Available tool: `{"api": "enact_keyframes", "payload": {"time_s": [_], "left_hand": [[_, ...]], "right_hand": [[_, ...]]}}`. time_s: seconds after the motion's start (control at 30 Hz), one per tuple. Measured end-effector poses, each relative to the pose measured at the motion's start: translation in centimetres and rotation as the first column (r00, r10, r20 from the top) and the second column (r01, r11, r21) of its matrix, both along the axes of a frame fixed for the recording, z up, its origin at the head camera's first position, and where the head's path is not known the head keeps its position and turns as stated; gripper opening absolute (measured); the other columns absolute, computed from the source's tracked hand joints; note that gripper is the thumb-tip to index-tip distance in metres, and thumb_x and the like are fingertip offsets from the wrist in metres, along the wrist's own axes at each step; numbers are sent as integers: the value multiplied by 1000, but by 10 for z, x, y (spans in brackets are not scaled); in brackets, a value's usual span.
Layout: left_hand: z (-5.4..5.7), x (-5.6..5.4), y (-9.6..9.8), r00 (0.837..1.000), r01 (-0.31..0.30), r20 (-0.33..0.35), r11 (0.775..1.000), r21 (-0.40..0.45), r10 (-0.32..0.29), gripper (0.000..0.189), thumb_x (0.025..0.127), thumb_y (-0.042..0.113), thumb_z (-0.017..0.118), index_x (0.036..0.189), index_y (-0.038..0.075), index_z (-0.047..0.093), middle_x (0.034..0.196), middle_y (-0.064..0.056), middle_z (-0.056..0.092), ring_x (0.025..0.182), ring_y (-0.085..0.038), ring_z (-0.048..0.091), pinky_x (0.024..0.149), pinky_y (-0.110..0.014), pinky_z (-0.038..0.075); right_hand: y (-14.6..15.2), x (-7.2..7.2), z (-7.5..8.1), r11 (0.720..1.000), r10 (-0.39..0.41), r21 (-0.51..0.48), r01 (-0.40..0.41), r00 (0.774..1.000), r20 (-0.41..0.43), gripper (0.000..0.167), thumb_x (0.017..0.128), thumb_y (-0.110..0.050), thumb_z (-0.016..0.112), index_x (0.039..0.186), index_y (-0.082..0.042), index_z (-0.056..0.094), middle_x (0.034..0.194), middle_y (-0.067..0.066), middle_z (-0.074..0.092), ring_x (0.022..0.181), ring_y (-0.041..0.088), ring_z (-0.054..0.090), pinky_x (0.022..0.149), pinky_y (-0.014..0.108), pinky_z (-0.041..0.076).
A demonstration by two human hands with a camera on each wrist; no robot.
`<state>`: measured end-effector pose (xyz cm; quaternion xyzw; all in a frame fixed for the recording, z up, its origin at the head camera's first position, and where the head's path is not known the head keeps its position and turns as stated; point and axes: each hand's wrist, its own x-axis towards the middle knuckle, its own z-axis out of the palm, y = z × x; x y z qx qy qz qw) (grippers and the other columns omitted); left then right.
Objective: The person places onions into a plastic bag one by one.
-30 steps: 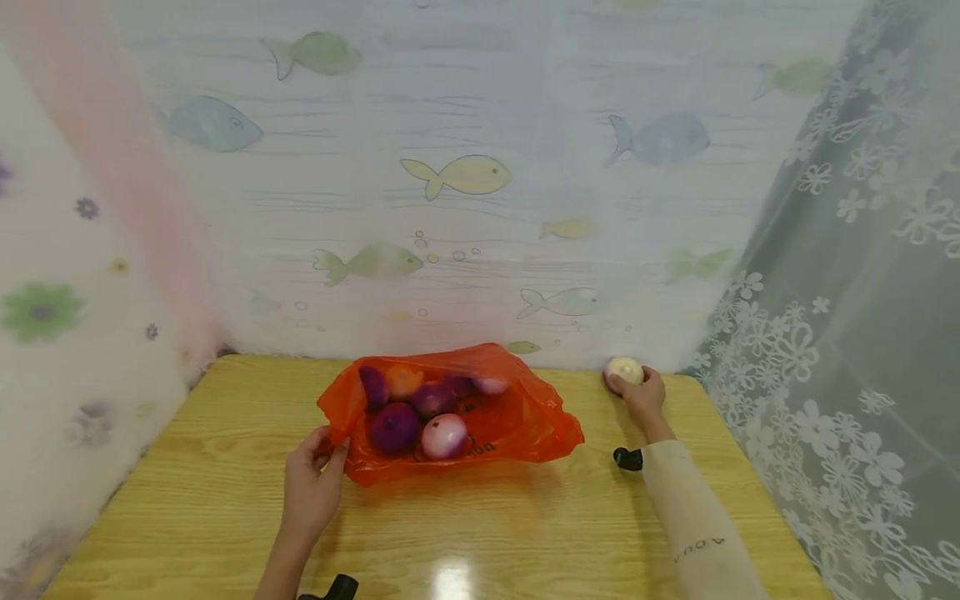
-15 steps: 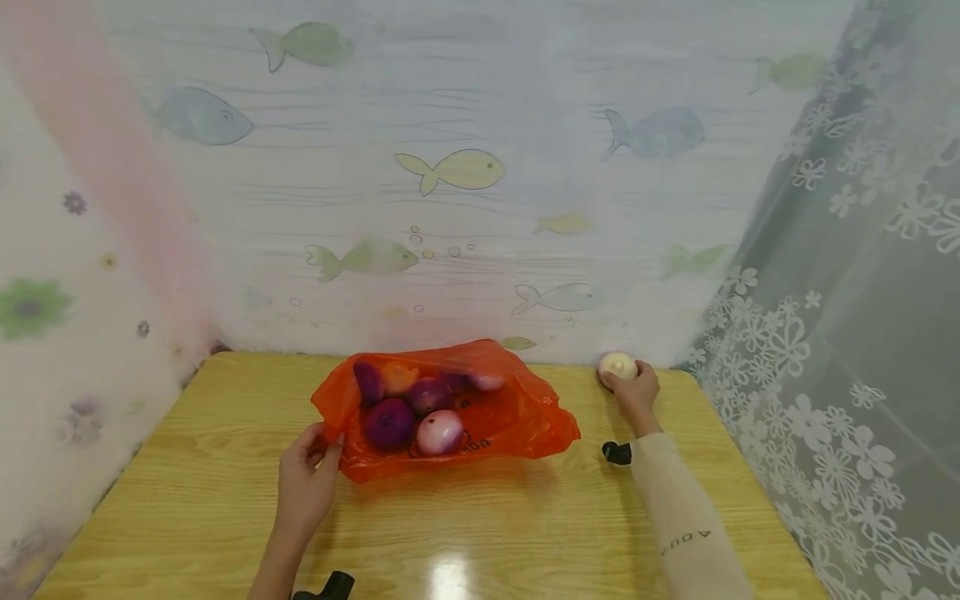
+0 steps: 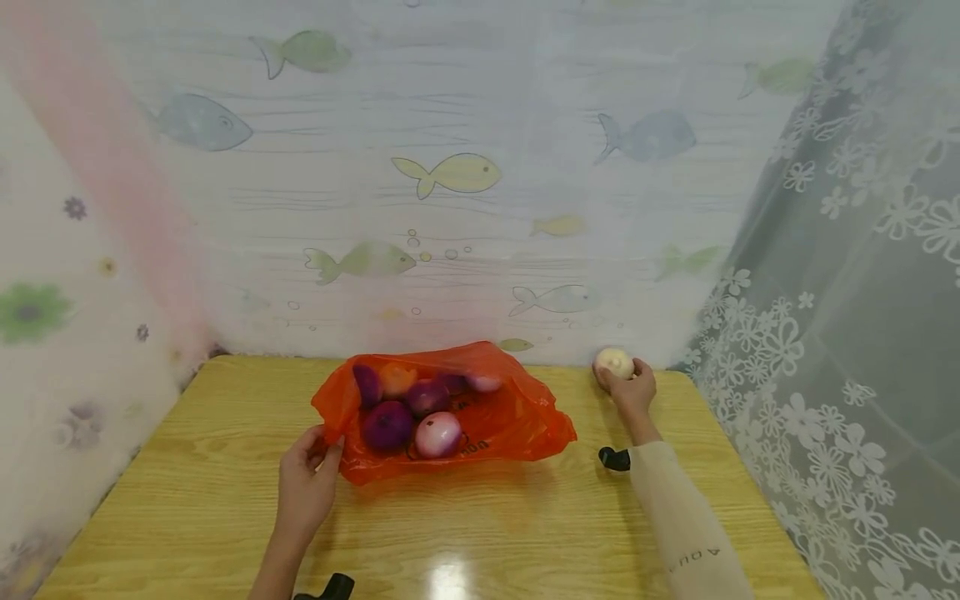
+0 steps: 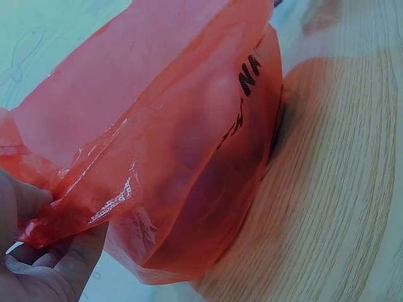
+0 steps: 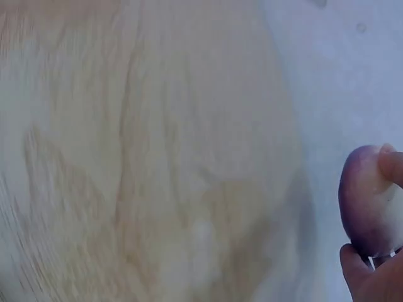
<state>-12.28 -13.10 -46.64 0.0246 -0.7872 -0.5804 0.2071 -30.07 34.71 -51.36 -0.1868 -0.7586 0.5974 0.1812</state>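
An orange-red plastic bag (image 3: 517, 417) lies on the table with its mouth spread, and several purple onions (image 3: 387, 426) show inside it. My left hand (image 3: 306, 483) pinches the bag's left edge between thumb and fingers; the left wrist view shows the gathered plastic (image 4: 69, 214) in that grip. Over at the table's back right corner, my right hand (image 3: 636, 395) holds a pale onion with purple sides (image 3: 615, 364). In the right wrist view only part of this onion (image 5: 368, 201) and some fingers show at the right edge.
The wooden table (image 3: 187, 475) runs back to a fish-printed curtain (image 3: 450, 208). A flower-patterned sheer curtain (image 3: 825, 400) hangs along the right side. Black wrist devices (image 3: 615, 458) sit by both forearms.
My right hand has raised the pale onion slightly at the back right. My left hand keeps its pinch on the bag. The head view has shifted a little.
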Motion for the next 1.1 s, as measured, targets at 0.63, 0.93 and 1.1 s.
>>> {"api": "enact_keyframes", "payload": {"time_s": [0.63, 0.93, 1.1], "left_hand": [[0, 0, 1, 999, 3, 32, 1000, 12, -3, 22, 101, 2, 57, 119, -9, 65, 110, -26, 67, 87, 5, 59, 76, -7, 50], [1, 0, 0, 1000, 0, 30, 1000, 6, 0, 22, 102, 2, 57, 119, -9, 65, 111, -25, 68, 88, 6, 59, 78, -6, 49], [1, -1, 2, 1000, 3, -9, 1000, 3, -3, 20, 100, 0, 59, 116, -9, 66, 107, -25, 68, 87, 4, 58, 77, -6, 48]], "right_hand": [[-48, 72, 96, 965, 157, -162, -206, 949, -272, 61, 91, -7, 76, 145, -3, 48, 125, -1, 54, 106, 11, 59, 83, 14, 53], [-65, 109, 117, 940, 281, -109, -324, 913, -296, 58, 90, 1, 73, 143, -2, 49, 130, 0, 54, 110, 15, 57, 90, 16, 53], [-72, 125, 123, 916, 339, -105, -388, 886, -315, 58, 90, 5, 71, 143, -2, 48, 132, -1, 54, 114, 17, 57, 93, 18, 53]]}}
